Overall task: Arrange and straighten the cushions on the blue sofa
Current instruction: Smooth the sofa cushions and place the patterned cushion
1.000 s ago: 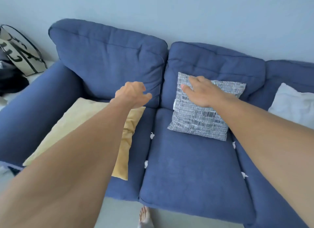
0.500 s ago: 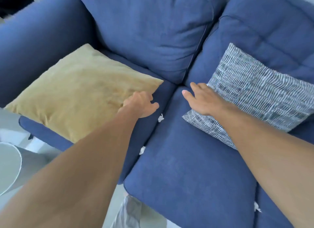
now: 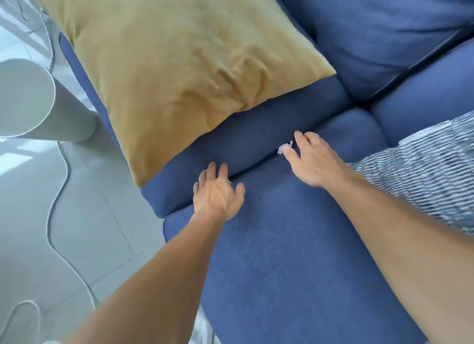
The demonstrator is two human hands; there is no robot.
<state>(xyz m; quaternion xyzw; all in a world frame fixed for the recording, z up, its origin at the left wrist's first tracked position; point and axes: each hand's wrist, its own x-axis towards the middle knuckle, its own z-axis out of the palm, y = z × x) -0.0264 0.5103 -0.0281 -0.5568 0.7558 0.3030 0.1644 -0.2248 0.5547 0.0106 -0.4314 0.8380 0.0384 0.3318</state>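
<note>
Both of my hands hover at the seam between two seat cushions of the blue sofa (image 3: 295,253). My left hand (image 3: 216,193) is spread over the front end of the seam, holding nothing. My right hand (image 3: 311,161) lies flat farther back, its fingertips beside a small white scrap (image 3: 283,148) in the seam. A mustard-yellow cushion (image 3: 177,61) lies flat on the left seat cushion. A white cushion with dark stripes (image 3: 425,174) rests on the right, partly behind my right forearm. A blue back cushion (image 3: 384,30) fills the top right.
A pale tiled floor (image 3: 84,228) lies to the left of the sofa, with a white cable (image 3: 55,202) snaking across it. A round white object (image 3: 25,97) stands at the left edge.
The view has dropped closer to the seat. Both hands have moved down from the cushions to the seam between the seat cushions, and the left hand has spread out from a loose fist.
</note>
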